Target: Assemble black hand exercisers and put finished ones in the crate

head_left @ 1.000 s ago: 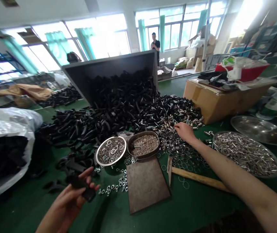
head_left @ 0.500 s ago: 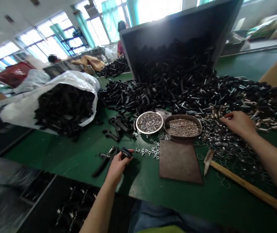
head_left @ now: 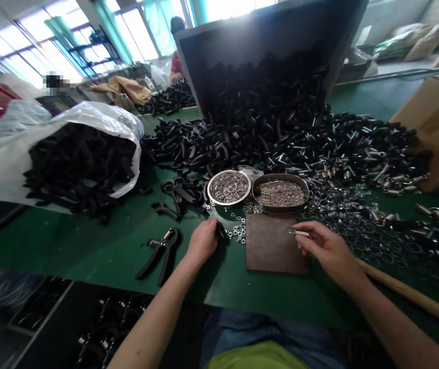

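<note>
My left hand (head_left: pixel 203 240) is closed around a small black part (head_left: pixel 220 230), mostly hidden by the fingers, beside some loose metal nuts (head_left: pixel 238 228). Between the thumb and fingertips of my right hand (head_left: pixel 329 250) is a coiled metal spring (head_left: pixel 302 233). That hand hovers over the right edge of a brown square plate (head_left: pixel 271 250). To the left of my left hand lies a black hand gripper with a spring (head_left: pixel 162 251), its two handles spread. The wooden hammer handle (head_left: pixel 407 292) passes behind my right forearm; the hammer's head is hidden.
A round metal dish (head_left: pixel 209 193) and an oval tin (head_left: pixel 280 209) hold small metal pieces. Behind them black handles (head_left: pixel 234 133) spill from a tipped bin (head_left: pixel 192 72). A white bag (head_left: pixel 127 115) of black parts stands left, a cardboard box (head_left: pixel 430 123) right. Metal rings (head_left: pixel 380 251) lie rightward.
My right hand has come left from the pile of springs to the brown plate, now with a spring in it. My left hand has turned and shifted toward the nuts, keeping the black part.
</note>
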Demonstrator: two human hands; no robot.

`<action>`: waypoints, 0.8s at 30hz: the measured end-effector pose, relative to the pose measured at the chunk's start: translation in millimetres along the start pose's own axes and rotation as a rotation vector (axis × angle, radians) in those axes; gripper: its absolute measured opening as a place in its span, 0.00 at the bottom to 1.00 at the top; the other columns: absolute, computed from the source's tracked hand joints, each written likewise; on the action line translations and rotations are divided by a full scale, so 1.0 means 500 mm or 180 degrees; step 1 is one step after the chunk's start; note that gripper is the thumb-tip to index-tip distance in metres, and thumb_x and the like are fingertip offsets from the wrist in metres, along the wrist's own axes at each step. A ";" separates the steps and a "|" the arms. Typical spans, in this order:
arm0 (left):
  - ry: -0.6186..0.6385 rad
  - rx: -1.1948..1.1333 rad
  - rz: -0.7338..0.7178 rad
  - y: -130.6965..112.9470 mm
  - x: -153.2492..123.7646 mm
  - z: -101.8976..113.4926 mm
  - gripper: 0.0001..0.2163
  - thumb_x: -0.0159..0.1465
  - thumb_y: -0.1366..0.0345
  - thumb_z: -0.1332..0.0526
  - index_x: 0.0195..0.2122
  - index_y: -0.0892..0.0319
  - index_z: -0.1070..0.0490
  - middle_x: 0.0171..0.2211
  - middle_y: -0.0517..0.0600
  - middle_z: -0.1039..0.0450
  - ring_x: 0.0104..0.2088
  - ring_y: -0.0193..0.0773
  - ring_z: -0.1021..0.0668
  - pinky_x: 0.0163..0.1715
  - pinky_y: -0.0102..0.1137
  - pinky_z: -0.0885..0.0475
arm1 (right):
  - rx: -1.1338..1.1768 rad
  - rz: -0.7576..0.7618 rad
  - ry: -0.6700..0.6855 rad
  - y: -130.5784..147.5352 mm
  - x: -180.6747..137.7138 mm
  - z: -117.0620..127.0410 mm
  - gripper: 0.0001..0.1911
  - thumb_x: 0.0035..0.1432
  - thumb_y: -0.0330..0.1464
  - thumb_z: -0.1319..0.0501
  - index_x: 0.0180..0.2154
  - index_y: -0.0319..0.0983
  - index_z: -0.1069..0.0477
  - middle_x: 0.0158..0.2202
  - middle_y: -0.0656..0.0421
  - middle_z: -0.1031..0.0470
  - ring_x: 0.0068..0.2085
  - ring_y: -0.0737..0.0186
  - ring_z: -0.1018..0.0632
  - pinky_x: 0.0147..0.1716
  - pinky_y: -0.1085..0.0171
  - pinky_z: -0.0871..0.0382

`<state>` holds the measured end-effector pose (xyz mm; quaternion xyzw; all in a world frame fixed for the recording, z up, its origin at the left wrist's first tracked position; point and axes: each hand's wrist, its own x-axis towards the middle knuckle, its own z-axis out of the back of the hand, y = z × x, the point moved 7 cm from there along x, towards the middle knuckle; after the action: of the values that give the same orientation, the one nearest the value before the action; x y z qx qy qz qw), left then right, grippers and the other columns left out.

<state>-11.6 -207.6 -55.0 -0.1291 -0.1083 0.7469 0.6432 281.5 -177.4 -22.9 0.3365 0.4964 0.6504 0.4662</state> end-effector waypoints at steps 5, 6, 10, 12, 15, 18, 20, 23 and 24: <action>-0.0271 -0.0777 -0.0066 -0.045 -0.027 0.045 0.16 0.53 0.78 0.43 0.42 0.59 0.29 0.41 0.53 0.26 0.44 0.43 0.26 0.46 0.35 0.34 | 0.0470 -0.0123 0.0192 -0.009 -0.042 -0.059 0.11 0.55 0.37 0.40 0.40 0.40 0.31 0.29 0.61 0.30 0.28 0.67 0.28 0.27 0.66 0.32; -0.0310 -0.1337 0.0066 -0.056 -0.038 0.051 0.15 0.54 0.75 0.41 0.42 0.59 0.28 0.40 0.51 0.25 0.42 0.42 0.25 0.44 0.34 0.33 | 0.0596 -0.0082 0.0184 -0.002 -0.049 -0.065 0.10 0.55 0.36 0.39 0.39 0.41 0.32 0.29 0.61 0.31 0.28 0.67 0.28 0.28 0.66 0.32; 0.0237 -0.4009 0.0775 -0.130 -0.094 0.009 0.11 0.49 0.66 0.32 0.34 0.62 0.26 0.28 0.49 0.25 0.30 0.38 0.23 0.37 0.32 0.30 | 0.1014 0.0186 0.0337 0.044 -0.074 -0.092 0.05 0.54 0.34 0.38 0.35 0.41 0.31 0.34 0.60 0.31 0.30 0.68 0.28 0.26 0.68 0.32; 0.0556 -0.4859 0.0943 -0.177 -0.121 -0.018 0.11 0.48 0.66 0.31 0.31 0.63 0.27 0.25 0.47 0.26 0.27 0.34 0.24 0.34 0.30 0.30 | 0.1145 0.0303 0.0508 0.066 -0.082 -0.107 0.03 0.54 0.33 0.38 0.33 0.41 0.30 0.36 0.59 0.31 0.31 0.67 0.28 0.25 0.68 0.32; 0.0647 -0.5280 0.0957 -0.215 -0.146 -0.039 0.10 0.47 0.68 0.30 0.28 0.63 0.28 0.23 0.46 0.27 0.25 0.31 0.26 0.31 0.26 0.31 | 0.1217 0.0345 0.0532 0.081 -0.083 -0.116 0.03 0.54 0.33 0.38 0.32 0.41 0.28 0.35 0.59 0.32 0.31 0.67 0.28 0.24 0.68 0.32; 0.0544 -0.5178 0.0879 -0.214 -0.154 -0.044 0.10 0.47 0.67 0.30 0.29 0.63 0.27 0.25 0.47 0.26 0.26 0.32 0.25 0.32 0.28 0.30 | 0.1307 0.0132 0.0470 0.070 -0.077 -0.118 0.04 0.53 0.34 0.37 0.31 0.40 0.29 0.32 0.60 0.31 0.27 0.69 0.29 0.24 0.68 0.33; 0.0472 -0.4953 0.0709 -0.206 -0.152 -0.037 0.10 0.48 0.67 0.30 0.30 0.61 0.27 0.27 0.48 0.26 0.28 0.34 0.24 0.34 0.30 0.30 | 0.1451 -0.0102 0.0521 0.056 -0.072 -0.123 0.07 0.53 0.36 0.37 0.31 0.39 0.30 0.28 0.62 0.30 0.25 0.70 0.30 0.24 0.67 0.33; 0.0186 -0.4231 0.0143 -0.200 -0.148 -0.004 0.05 0.50 0.68 0.32 0.29 0.59 0.25 0.30 0.49 0.25 0.34 0.38 0.24 0.39 0.32 0.31 | 0.1689 -0.0451 0.0366 0.030 -0.063 -0.119 0.10 0.51 0.37 0.36 0.34 0.39 0.30 0.25 0.63 0.30 0.25 0.68 0.29 0.26 0.66 0.32; 0.0092 -0.3912 -0.0089 -0.204 -0.149 0.008 0.03 0.52 0.70 0.34 0.29 0.58 0.24 0.32 0.50 0.24 0.36 0.39 0.24 0.41 0.32 0.32 | 0.1663 -0.0505 0.0261 0.024 -0.059 -0.114 0.12 0.50 0.38 0.35 0.35 0.39 0.30 0.26 0.62 0.29 0.27 0.67 0.27 0.28 0.66 0.31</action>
<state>92.6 -266.0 -14.0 -0.4850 -0.5120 0.5376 0.4623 237.0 -225.1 -26.7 0.3788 0.6906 0.4748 0.3927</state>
